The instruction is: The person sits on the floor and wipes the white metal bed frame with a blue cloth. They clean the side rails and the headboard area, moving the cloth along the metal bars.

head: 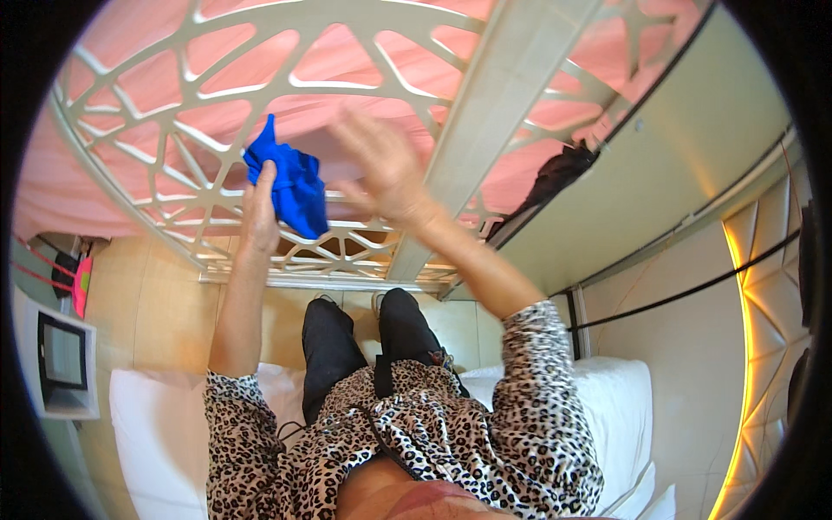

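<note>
A bunched bright blue cloth [296, 188] is gripped in my left hand [260, 218], its thumb pressed on top and a pointed corner sticking up. My right hand [383, 166] is raised to the right of the cloth, apart from it, with the fingers spread and blurred by motion; nothing shows in it. Just beyond both hands stands a cream lattice screen [338, 55] with irregular cut-out openings. Pink fabric [227, 71] shows through the cut-outs.
A broad pale post [487, 117] divides the lattice. To its right, dark fabric [559, 172] lies by a pale panel [650, 169]. A black cable [689, 279] crosses the right side. Behind my legs is a white-covered seat or bed [156, 416]. A white framed unit [62, 364] stands left.
</note>
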The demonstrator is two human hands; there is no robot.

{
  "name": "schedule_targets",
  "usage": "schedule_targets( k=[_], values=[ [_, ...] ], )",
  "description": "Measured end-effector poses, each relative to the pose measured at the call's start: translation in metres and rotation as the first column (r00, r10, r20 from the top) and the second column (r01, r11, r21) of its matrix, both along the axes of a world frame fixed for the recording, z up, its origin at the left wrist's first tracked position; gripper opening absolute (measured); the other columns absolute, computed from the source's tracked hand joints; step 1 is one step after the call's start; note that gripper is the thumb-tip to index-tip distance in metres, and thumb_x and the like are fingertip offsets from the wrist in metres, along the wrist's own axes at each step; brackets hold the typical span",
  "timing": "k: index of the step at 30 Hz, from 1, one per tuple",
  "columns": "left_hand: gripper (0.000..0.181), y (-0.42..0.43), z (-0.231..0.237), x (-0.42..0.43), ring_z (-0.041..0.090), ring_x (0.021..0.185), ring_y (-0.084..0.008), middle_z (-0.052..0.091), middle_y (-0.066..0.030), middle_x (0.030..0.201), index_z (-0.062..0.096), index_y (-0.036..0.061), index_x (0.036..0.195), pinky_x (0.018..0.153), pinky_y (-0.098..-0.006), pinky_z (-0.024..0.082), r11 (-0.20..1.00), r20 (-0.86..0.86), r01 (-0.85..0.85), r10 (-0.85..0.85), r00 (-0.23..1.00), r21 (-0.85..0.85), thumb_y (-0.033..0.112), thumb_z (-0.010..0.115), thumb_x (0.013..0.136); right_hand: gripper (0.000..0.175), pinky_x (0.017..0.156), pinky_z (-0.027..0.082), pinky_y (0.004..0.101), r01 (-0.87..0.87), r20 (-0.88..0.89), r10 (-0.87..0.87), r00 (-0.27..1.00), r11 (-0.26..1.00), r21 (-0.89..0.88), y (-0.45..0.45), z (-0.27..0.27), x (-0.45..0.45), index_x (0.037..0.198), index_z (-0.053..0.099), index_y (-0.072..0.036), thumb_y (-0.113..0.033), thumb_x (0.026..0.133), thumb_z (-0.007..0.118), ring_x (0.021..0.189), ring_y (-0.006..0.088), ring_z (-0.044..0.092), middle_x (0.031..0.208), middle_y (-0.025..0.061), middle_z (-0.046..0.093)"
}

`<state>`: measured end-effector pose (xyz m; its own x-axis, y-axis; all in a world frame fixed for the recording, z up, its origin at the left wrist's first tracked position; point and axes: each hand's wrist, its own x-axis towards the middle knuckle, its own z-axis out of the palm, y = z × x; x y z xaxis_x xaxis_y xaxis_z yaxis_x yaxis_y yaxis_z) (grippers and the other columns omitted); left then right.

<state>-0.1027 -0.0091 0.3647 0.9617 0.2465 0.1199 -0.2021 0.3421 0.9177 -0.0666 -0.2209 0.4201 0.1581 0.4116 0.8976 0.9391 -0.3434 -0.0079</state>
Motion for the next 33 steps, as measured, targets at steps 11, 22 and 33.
schedule_targets(
  k=[11,22,33],
  values=[
    [0.045,-0.054,0.053,0.003,0.06,0.102,-0.0169,0.062,-0.0094,0.114,0.056,0.0,0.121,0.085,-0.032,0.05,0.883,0.069,0.321,-0.364,0.929,0.342,0.037,0.052,0.096,0.03,0.08,0.05,0.0376,0.074,-0.413,0.132,0.901,0.892,0.445,-0.029,0.009,0.01,0.106,0.063,-0.003,0.0,0.076,0.062,0.091,0.0304,0.064,0.102,0.0152,0.065],
    [0.023,-0.009,0.168,0.115,0.065,0.091,-0.0188,0.068,-0.0093,0.1,0.066,0.0037,0.103,0.079,-0.0324,0.049,0.34,0.817,-0.818,0.193,0.543,0.464,0.022,0.06,0.09,0.027,0.069,0.046,0.0463,0.485,0.215,-0.49,0.845,0.871,0.08,-0.003,0.136,0.104,0.087,0.06,-0.006,-0.033,0.081,0.06,0.077,0.0316,0.063,0.077,0.0152,0.063],
    [0.04,0.01,0.178,0.153,0.06,0.075,-0.0279,0.063,-0.0074,0.07,0.061,0.0081,0.076,0.08,-0.0431,0.039,-0.231,0.94,-0.911,0.063,0.337,0.342,0.041,0.049,0.094,0.022,0.068,0.048,0.0403,0.227,0.276,-0.321,0.906,0.919,0.322,0.0,0.117,0.109,0.094,0.061,-0.008,-0.007,0.074,0.068,0.081,0.0304,0.06,0.082,0.0106,0.062]
  ],
)
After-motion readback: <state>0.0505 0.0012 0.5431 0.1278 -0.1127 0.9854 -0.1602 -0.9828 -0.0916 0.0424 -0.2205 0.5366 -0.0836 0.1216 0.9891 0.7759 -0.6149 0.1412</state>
